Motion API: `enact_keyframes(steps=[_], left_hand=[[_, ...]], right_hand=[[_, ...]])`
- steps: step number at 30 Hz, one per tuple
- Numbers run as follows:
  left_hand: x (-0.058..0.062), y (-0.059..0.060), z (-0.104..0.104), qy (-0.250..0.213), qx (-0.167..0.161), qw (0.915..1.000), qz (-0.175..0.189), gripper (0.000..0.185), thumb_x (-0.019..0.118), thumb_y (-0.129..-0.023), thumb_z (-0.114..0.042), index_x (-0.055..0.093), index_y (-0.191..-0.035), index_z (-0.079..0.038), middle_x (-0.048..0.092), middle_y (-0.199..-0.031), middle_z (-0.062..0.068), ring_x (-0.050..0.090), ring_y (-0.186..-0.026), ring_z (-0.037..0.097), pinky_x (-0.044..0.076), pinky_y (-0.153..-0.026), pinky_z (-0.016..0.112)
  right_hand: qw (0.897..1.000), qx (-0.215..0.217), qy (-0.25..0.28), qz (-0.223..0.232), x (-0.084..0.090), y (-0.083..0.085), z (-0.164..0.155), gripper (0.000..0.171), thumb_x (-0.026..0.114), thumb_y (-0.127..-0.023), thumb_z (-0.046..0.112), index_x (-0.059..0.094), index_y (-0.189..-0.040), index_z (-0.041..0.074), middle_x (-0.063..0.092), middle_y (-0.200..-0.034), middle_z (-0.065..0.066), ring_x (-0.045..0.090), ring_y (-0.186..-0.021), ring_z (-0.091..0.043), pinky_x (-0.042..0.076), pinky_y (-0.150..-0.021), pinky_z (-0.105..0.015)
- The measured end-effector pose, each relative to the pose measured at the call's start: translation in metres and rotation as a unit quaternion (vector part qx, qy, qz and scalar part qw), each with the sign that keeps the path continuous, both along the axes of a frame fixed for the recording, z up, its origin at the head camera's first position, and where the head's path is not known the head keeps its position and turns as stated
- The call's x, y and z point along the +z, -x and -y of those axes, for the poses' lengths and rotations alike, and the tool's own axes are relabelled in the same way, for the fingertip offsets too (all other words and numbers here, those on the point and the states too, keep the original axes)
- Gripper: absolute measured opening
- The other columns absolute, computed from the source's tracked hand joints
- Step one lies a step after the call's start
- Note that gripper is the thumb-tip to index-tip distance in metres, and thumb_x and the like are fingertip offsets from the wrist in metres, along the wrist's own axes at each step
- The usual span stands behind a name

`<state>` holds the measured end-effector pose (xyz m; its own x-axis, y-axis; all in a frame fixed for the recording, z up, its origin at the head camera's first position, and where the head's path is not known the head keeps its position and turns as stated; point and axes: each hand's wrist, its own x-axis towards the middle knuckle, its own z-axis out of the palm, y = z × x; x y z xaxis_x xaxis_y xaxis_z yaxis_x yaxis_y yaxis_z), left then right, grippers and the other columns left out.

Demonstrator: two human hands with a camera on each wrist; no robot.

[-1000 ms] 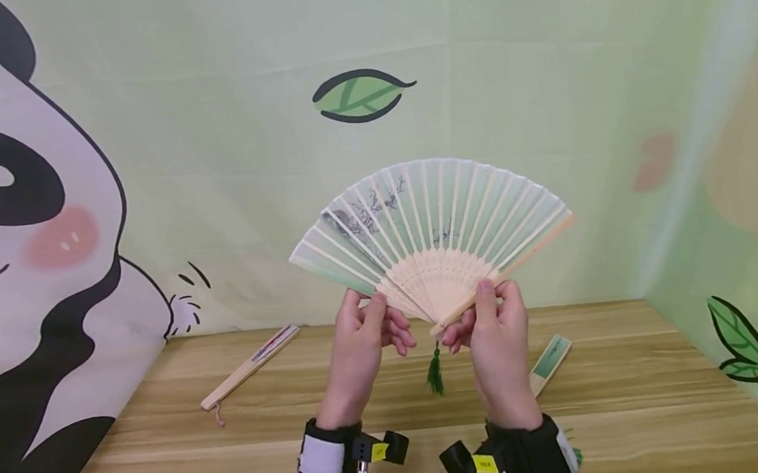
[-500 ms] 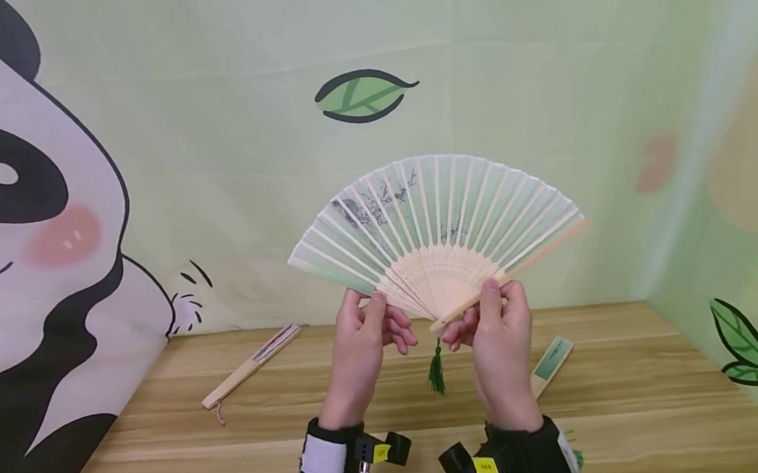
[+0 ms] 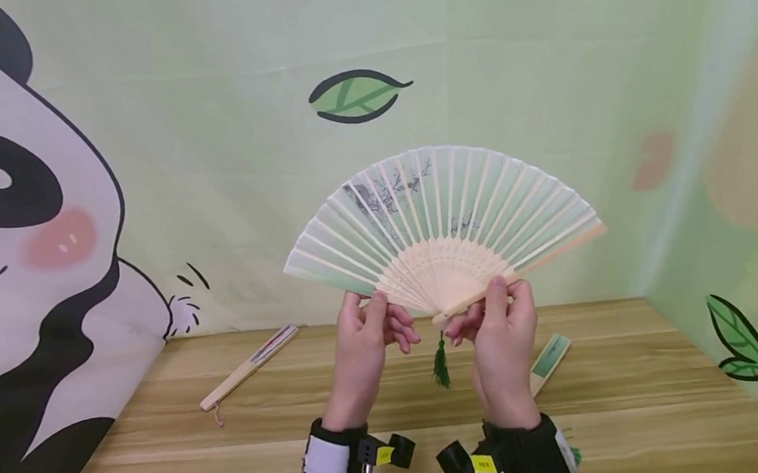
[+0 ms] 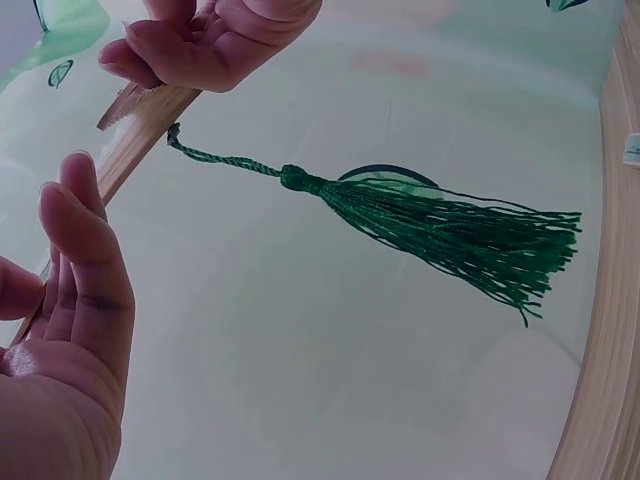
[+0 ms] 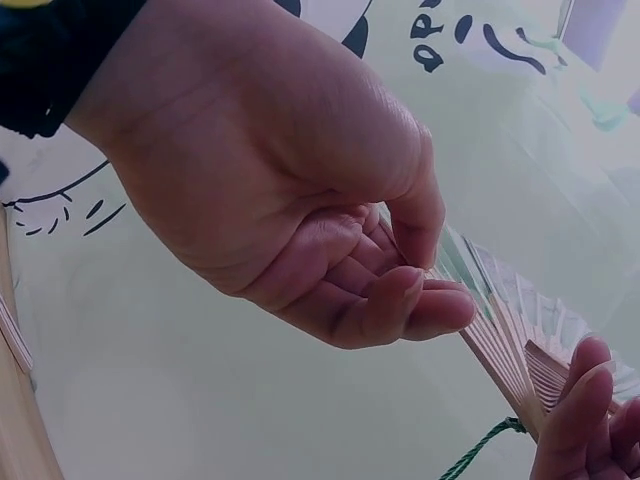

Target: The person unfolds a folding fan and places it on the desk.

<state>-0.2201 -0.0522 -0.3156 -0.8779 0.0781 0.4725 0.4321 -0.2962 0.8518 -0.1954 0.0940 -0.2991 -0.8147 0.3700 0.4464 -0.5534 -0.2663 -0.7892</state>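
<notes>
Fingers of both hands held a spread folding fan (image 3: 441,224) upright above the wooden table (image 3: 392,406), its pale green leaf facing the camera. The left hand (image 3: 367,334) pinched the outer rib on its side between thumb and curled fingers, and the right hand (image 3: 499,323) pinched the opposite outer rib the same way, close to the pivot. A green tassel (image 3: 440,361) hung from the pivot between the two wrists; in the left wrist view the tassel (image 4: 440,225) trailed sideways on its cord. The right wrist view showed the right hand (image 5: 330,230) with fingers folded in against the thumb on the ribs.

Two closed fans lay on the table: one (image 3: 249,365) to the left, another (image 3: 549,360) partly hidden behind the right wrist.

Spreading such a fan well seemed to call for light, even pressure on the two outer ribs, drawn apart about the pivot, since pulling on the thin leaf itself could tear it. Keeping the grip low near the pivot looked sensible for control.
</notes>
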Motion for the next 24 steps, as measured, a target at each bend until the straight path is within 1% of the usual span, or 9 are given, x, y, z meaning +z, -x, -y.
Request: enact_keyframes(steps=[7,11,14,19,24], left_hand=[[-0.0013,-0.0006,0.0008,-0.001,-0.002,1.0,0.004,0.022,0.039,-0.107,-0.022,0.043,-0.12,-0.006,0.061,-0.08,0.015,0.063,-0.061,0.02,0.051,-0.052,0.028],[-0.0007,-0.001,0.0013,0.004,-0.008,1.0,-0.001,0.021,0.04,-0.107,-0.022,0.045,-0.116,-0.004,0.06,-0.08,0.016,0.062,-0.06,0.02,0.051,-0.051,0.028],[0.0002,-0.0007,0.002,0.011,-0.015,0.9998,-0.006,0.023,0.04,-0.106,-0.02,0.05,-0.105,0.0,0.059,-0.077,0.017,0.061,-0.058,0.02,0.05,-0.049,0.027],[0.0021,-0.0001,0.0027,0.024,-0.023,0.9994,-0.014,0.038,0.042,-0.106,-0.021,0.055,-0.082,0.006,0.06,-0.071,0.016,0.06,-0.055,0.02,0.048,-0.047,0.025],[0.0023,-0.0005,0.003,0.026,-0.028,0.9991,-0.02,0.042,0.042,-0.105,-0.02,0.057,-0.076,0.007,0.06,-0.067,0.015,0.059,-0.053,0.02,0.047,-0.046,0.025]], right_hand=[[1.0,-0.012,0.01,-0.012,-0.0014,-0.0001,0.0006,0.029,0.04,-0.105,0.033,0.039,-0.102,0.004,0.043,-0.07,-0.007,0.059,-0.049,-0.02,0.05,-0.047,-0.027],[0.999,-0.021,0.033,-0.031,-0.0013,-0.0002,0.0017,0.029,0.041,-0.105,0.033,0.039,-0.102,0.004,0.043,-0.07,-0.006,0.06,-0.05,-0.019,0.049,-0.046,-0.027],[0.997,-0.025,0.056,-0.053,-0.0012,0.0001,0.002,0.029,0.041,-0.105,0.032,0.039,-0.102,0.003,0.043,-0.07,-0.006,0.06,-0.05,-0.019,0.049,-0.046,-0.027],[0.993,-0.028,0.082,-0.076,-0.0014,0.0002,0.0027,0.029,0.041,-0.105,0.031,0.039,-0.103,0.002,0.041,-0.07,-0.006,0.058,-0.049,-0.02,0.05,-0.047,-0.027],[0.991,-0.032,0.097,-0.088,-0.0017,0.0002,0.0034,0.028,0.041,-0.105,0.03,0.039,-0.102,0.003,0.04,-0.069,-0.007,0.057,-0.047,-0.02,0.049,-0.047,-0.027]])
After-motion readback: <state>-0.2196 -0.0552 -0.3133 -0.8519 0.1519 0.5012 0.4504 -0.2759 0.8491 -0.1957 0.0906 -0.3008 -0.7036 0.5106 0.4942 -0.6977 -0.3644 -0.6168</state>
